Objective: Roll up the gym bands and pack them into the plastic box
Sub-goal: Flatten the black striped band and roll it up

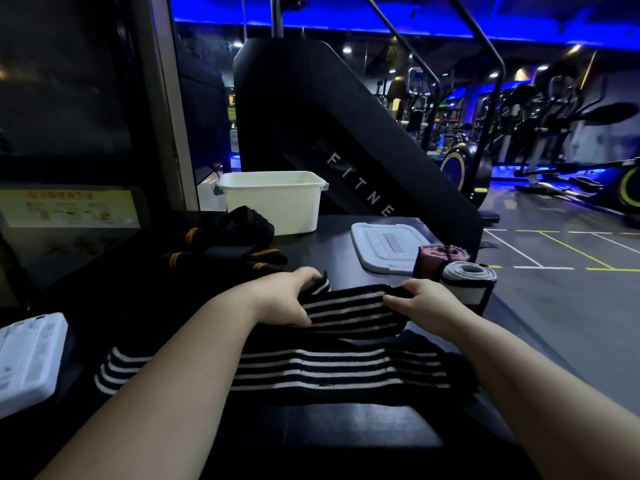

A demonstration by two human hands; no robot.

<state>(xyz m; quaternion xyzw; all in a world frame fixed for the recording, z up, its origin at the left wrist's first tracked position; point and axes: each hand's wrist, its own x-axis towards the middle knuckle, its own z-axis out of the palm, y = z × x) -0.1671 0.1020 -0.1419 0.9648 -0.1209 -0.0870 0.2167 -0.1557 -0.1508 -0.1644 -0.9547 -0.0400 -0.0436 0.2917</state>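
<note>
The fingers [309, 277] of the left hand [284, 299] are curled over the far edge of a black, white-lined striped band [349, 308], with the thumb tucked under its near edge, so the cloth is pinched between them. The fingers [410, 288] of the right hand [427, 303] are clamped on the same band in the same way, thumb pointing toward 9 o'clock along the stripes. The stretch between the two hands runs from 9 to 3 o'clock. The rest of the band doubles back toward 6 o'clock and lies flat on the dark table [346, 233] under both forearms.

From the hands, the open white plastic box [273, 202] stands at 11 o'clock, well apart from them. Its lid [384, 247] lies flat on the table at 1 o'clock. At 2 o'clock, just beside the right hand, a grey roll [467, 282] stands on end, touching a maroon roll [438, 259] behind it. At 10 o'clock a loose heap of orange-striped bands [221, 244] lies in front of the box. A white case [27, 358] sits at 8 o'clock on the table's edge.
</note>
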